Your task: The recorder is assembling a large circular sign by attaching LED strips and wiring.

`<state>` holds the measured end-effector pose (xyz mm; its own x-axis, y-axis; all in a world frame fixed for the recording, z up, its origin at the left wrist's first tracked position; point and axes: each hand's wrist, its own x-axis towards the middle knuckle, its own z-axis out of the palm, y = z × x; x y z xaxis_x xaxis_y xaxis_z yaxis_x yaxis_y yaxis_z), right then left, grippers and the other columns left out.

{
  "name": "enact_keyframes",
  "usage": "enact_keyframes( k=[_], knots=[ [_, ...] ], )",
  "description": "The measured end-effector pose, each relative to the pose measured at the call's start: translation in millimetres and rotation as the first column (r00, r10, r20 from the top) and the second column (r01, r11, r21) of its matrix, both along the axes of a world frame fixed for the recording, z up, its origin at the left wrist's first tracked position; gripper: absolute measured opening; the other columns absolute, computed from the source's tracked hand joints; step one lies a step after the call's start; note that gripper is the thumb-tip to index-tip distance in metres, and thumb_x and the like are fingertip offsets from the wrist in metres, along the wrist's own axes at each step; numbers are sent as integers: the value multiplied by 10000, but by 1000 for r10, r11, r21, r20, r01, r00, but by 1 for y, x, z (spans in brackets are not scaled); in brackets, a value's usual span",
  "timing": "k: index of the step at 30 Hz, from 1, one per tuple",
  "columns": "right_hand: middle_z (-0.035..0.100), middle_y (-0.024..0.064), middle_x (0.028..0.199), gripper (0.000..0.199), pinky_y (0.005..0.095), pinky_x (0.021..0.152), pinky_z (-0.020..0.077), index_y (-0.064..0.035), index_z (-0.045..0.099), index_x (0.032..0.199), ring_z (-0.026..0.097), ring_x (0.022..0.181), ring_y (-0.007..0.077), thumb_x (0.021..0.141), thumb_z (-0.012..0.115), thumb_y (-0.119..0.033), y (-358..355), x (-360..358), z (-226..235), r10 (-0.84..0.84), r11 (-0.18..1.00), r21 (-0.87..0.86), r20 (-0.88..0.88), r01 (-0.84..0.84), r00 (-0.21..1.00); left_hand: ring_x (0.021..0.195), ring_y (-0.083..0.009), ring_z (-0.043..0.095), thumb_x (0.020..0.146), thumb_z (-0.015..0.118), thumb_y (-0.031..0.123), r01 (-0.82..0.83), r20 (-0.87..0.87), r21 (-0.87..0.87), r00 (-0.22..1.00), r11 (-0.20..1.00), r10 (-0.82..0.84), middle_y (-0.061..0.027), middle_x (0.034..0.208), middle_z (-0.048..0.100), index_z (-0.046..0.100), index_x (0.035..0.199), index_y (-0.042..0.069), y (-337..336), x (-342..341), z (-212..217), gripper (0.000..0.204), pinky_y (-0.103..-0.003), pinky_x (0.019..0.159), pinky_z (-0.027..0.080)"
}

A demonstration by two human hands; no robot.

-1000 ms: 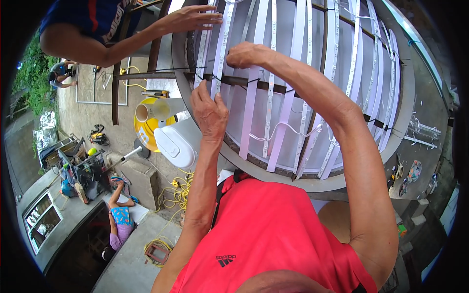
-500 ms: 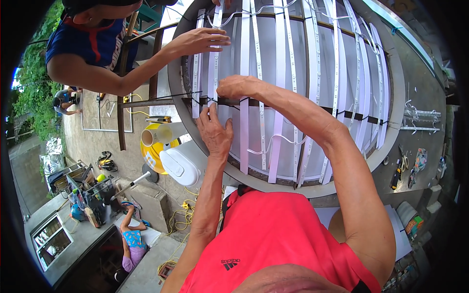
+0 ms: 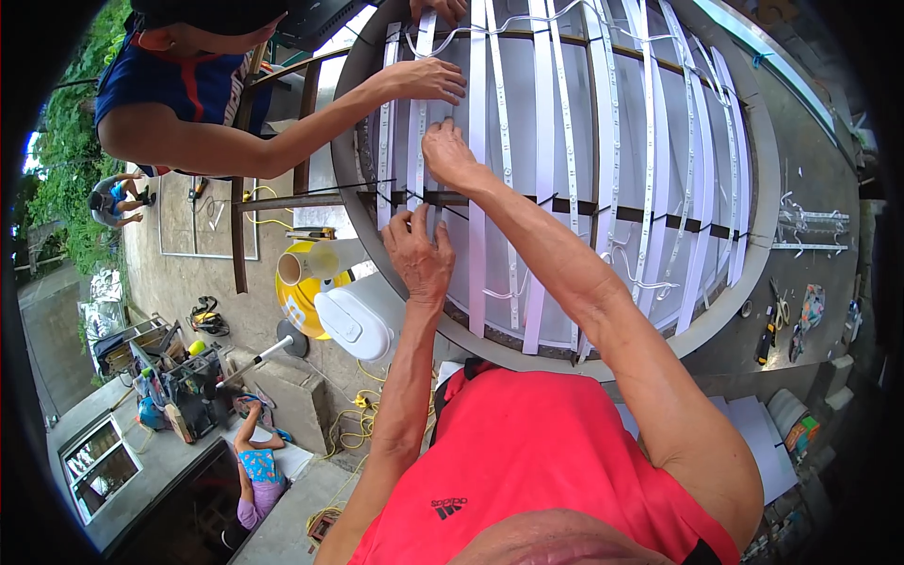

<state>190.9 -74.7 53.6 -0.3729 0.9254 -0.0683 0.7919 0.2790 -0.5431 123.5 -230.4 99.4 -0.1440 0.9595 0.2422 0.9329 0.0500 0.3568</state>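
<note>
A large round grey frame point(image 3: 759, 202) lies before me, with white LED light strips point(image 3: 504, 141) running across it. My left hand point(image 3: 421, 259) is at the lower end of a strip near the left rim, its fingers apart against a dark metal crossbar point(image 3: 574, 206). Above it, my right hand point(image 3: 450, 155) is closed beside the same strip; what its fingers hold, if anything, is hidden. Black cable ties point(image 3: 372, 186) stick out where strips cross the bar. A co-worker's hand point(image 3: 428, 81) rests over the strip just beyond mine, and their other hand point(image 3: 439, 11) is at its far end.
Left of the frame stand a yellow bucket point(image 3: 299, 306), a cardboard tube point(image 3: 294, 267) and a white lidded container point(image 3: 356, 322). Scissors point(image 3: 782, 309) and a dark-handled cutter point(image 3: 765, 344) lie at right. Yellow cord point(image 3: 358, 419) trails on the floor. Other people are farther left.
My right hand has moved up along the strip, away from the crossbar. My left hand stays by the strip's lower end. The co-worker's near hand has shifted slightly right.
</note>
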Motion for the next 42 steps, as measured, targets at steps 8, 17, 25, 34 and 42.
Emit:
enact_keyframes(
  k=[8, 17, 25, 34, 42],
  knots=[
    [550, 295, 1139, 438, 429, 894, 496, 84, 478, 1162, 555, 1106, 416, 782, 612, -87, 20, -31, -29, -721, 684, -406, -252, 606, 645, 1048, -396, 497, 760, 688, 95, -77, 115, -52, 990, 996, 83, -228, 1086, 507, 441, 1239, -52, 6, -29, -18, 559, -448, 921, 406],
    [654, 242, 924, 188, 418, 659, 508, 75, 621, 954, 675, 812, 333, 788, 597, -9, 37, -36, -72, -945, 307, -855, -220, 419, 243, 978, -427, 622, 909, 587, 334, -46, 413, -401, 882, 915, 226, -296, 1018, 641, 561, 1173, -80, 28, -51, -21, 493, -426, 849, 478],
    [617, 151, 832, 150, 383, 567, 440, 80, 626, 890, 560, 713, 209, 780, 550, 14, 6, -26, -22, -925, 347, -891, -273, 293, 266, 961, -440, 621, 948, 507, 408, -43, 376, -406, 903, 913, 210, -284, 992, 649, 566, 1141, -80, 17, -59, -32, 528, -442, 848, 471],
    [626, 166, 920, 201, 392, 732, 472, -33, 581, 1054, 613, 848, 227, 880, 503, -95, 22, -21, -44, -953, 286, -946, -263, 155, 151, 736, -235, 605, 840, 663, 408, 115, 416, -563, 895, 818, 160, -170, 819, 645, 598, 963, -65, 33, -53, -20, 493, -357, 703, 462],
    [620, 17, 1109, 258, 257, 926, 423, -207, 575, 1127, 562, 1085, 86, 914, 434, -170, 79, -34, -118, -917, 324, -923, -254, 205, 307, 666, -184, 557, 791, 711, 360, 189, 407, -607, 908, 772, 97, -104, 766, 639, 626, 906, -32, 53, -50, -22, 417, -324, 632, 447]
  ],
)
